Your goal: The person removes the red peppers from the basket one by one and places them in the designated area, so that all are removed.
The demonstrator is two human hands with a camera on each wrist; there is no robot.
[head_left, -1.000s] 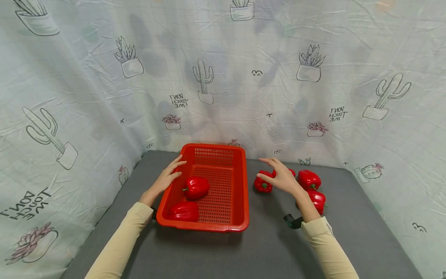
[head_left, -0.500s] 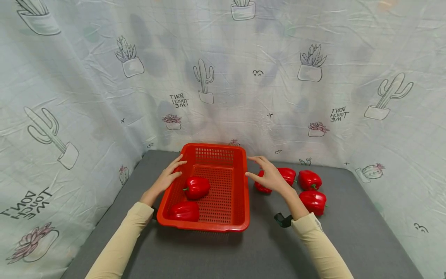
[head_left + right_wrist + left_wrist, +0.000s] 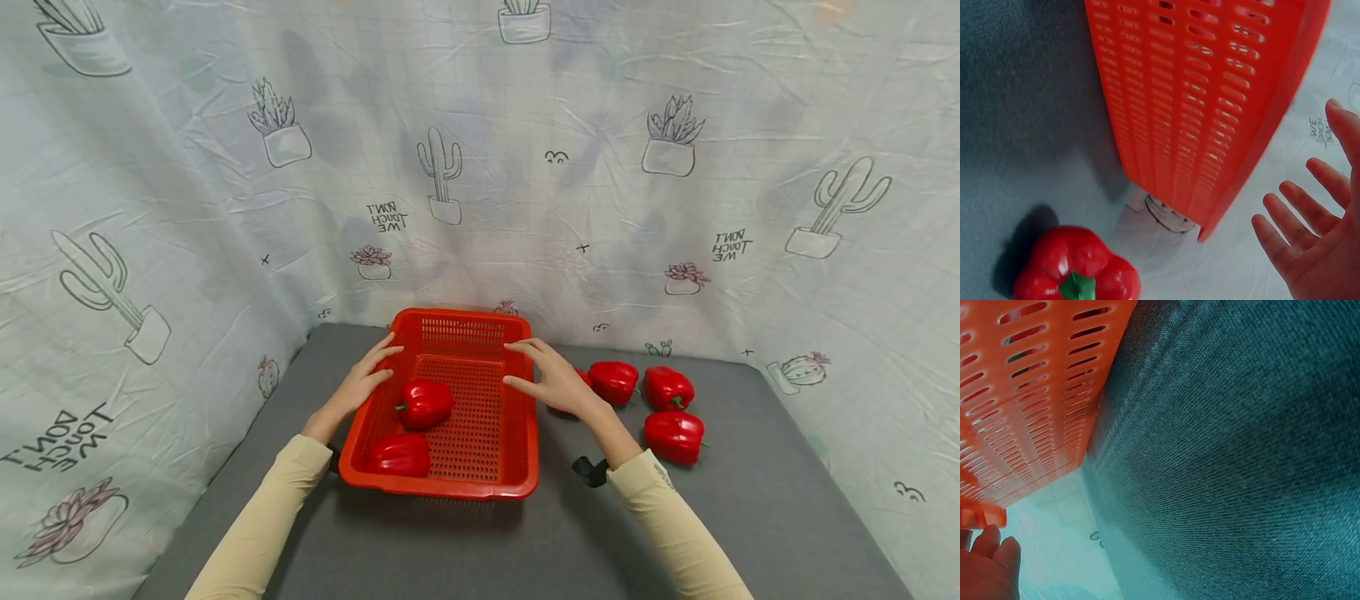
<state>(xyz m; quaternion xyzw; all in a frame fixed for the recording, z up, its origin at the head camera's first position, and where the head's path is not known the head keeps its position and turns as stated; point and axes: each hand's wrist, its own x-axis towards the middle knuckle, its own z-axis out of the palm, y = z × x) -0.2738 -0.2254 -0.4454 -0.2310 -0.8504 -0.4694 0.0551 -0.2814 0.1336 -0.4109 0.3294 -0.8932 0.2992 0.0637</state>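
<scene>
A red plastic basket [image 3: 480, 487] stands on the table with two red bell peppers [image 3: 425, 404] inside, toward its left. My left hand [image 3: 356, 385] is at the basket's left rim, its extended fingers and thumb reaching over the edge. Fingertips [image 3: 1005, 553] appear close by the rim in the left wrist view; firm contact is hard to judge. Over the basket's right rim is my right hand [image 3: 558, 383], holding nothing, fingers spread and apart from the rim in the right wrist view. Beneath that hand a bell pepper [image 3: 1079, 265] lies beside the basket, partly hidden in the head view.
To the right, several more red bell peppers [image 3: 615, 383] lie in a cluster on the grey table [image 3: 450, 558]. A patterned sheet [image 3: 480, 167] with cactus drawings hangs behind the table and along both sides.
My right hand has moved left from above the loose peppers to the basket's right rim, uncovering peppers on the right. The left hand and basket have stayed put.
</scene>
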